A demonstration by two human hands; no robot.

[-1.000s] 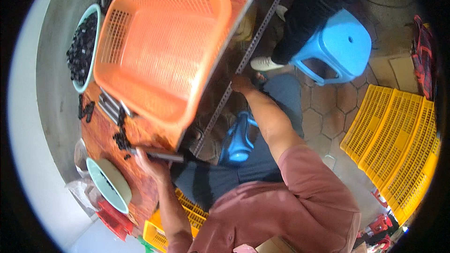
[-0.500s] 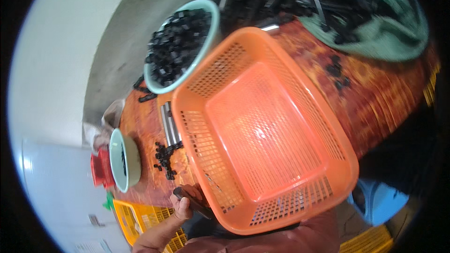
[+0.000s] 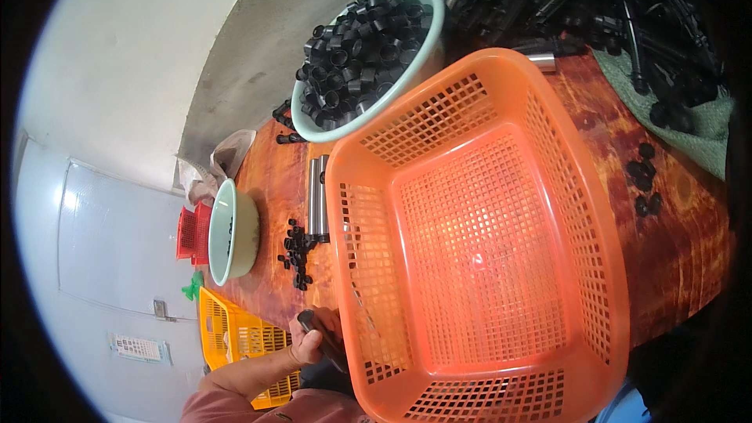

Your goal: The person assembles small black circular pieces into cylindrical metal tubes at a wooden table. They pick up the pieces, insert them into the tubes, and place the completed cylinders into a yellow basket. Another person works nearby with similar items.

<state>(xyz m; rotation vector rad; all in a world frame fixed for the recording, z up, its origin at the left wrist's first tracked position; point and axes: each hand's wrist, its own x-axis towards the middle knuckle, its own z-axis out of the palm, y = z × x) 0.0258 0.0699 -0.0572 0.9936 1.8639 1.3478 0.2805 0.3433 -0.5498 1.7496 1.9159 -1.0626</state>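
An orange plastic basket (image 3: 478, 251) with latticed walls fills the middle of the view, nothing lying in it. Beside its near left corner, my left hand (image 3: 312, 342) is closed around a dark, tube-like piece (image 3: 333, 351) with a round end; its lower part passes behind the basket. My right hand is out of sight, and the basket covers the area where it could be. Left of the basket, small black rings or caps (image 3: 298, 254) lie in a loose cluster beside shiny metal tubes (image 3: 317, 196) on the reddish-brown table (image 3: 270, 180).
A pale green basin (image 3: 435, 31) heaped with black rings (image 3: 356, 59) stands behind the basket. Long black parts (image 3: 540, 0) pile up far right, near a green woven sack (image 3: 666, 121). At left are a smaller green bowl (image 3: 249, 235), a yellow crate (image 3: 235, 329) and red baskets (image 3: 196, 231).
The view has swung left, so table, basins and basket sit farther right. The basket appears larger and nearer. My left hand keeps its grip on the dark tube-like piece.
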